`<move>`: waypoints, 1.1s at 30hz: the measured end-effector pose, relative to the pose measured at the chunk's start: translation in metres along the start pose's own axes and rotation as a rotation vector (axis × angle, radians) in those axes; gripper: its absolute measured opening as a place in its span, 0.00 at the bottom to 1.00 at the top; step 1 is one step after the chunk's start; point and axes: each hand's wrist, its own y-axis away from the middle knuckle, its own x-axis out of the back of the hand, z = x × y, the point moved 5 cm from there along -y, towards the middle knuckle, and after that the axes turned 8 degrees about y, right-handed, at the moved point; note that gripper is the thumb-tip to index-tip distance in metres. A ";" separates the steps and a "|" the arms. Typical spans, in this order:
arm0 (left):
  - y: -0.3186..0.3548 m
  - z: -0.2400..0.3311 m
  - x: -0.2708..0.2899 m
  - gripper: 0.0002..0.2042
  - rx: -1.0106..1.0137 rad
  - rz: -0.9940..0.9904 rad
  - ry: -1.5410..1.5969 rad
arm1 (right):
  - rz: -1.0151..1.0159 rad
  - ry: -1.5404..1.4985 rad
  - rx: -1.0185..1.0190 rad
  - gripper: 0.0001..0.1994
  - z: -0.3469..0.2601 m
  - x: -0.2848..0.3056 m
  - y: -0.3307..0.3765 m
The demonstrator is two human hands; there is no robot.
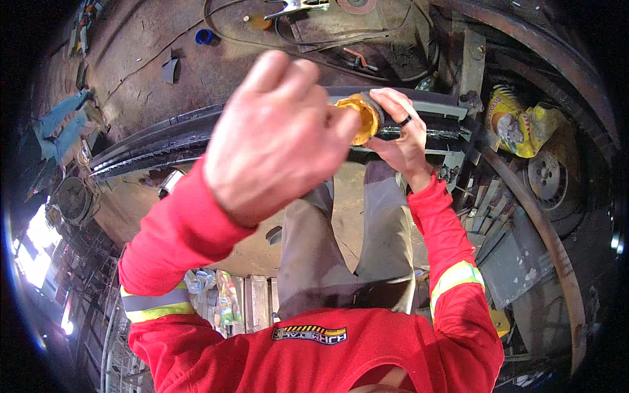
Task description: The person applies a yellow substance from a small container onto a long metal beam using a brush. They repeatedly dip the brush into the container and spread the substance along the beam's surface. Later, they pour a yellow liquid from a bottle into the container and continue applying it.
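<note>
My right hand (pixel 405 134), with a dark ring on one finger, grips a round, hollow container (pixel 368 121) with a yellow-orange inside and a dark outer edge. Its mouth is tilted toward my left hand (pixel 278 134). That hand is closed, and its bent fingers are at the container's left rim. Whatever they hold, if anything, is hidden behind the knuckles. Beneath both hands runs a long dark metal beam (pixel 160 147) with glossy black patches.
A yellow bag (pixel 517 124) lies at the right near a round metal wheel (pixel 547 177) and a curved metal strip (pixel 537 223). Beyond the beam are a cable (pixel 275 44), an orange-handled tool (pixel 359 59), a blue cap (pixel 204 37) and a grinding disc (pixel 357 5).
</note>
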 end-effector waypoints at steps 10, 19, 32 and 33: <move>0.007 -0.036 -0.050 0.09 0.131 -0.078 0.315 | -0.064 0.119 0.069 0.32 0.004 -0.014 0.010; 0.009 -0.032 -0.081 0.08 0.185 -0.099 0.347 | -0.067 0.154 0.106 0.34 0.009 -0.019 0.013; 0.100 -0.085 -0.113 0.10 0.742 0.011 1.208 | 0.073 0.126 -0.099 0.34 0.012 -0.025 0.009; 0.105 -0.087 -0.115 0.11 0.745 0.041 1.228 | 0.083 0.117 -0.094 0.34 0.012 -0.027 0.009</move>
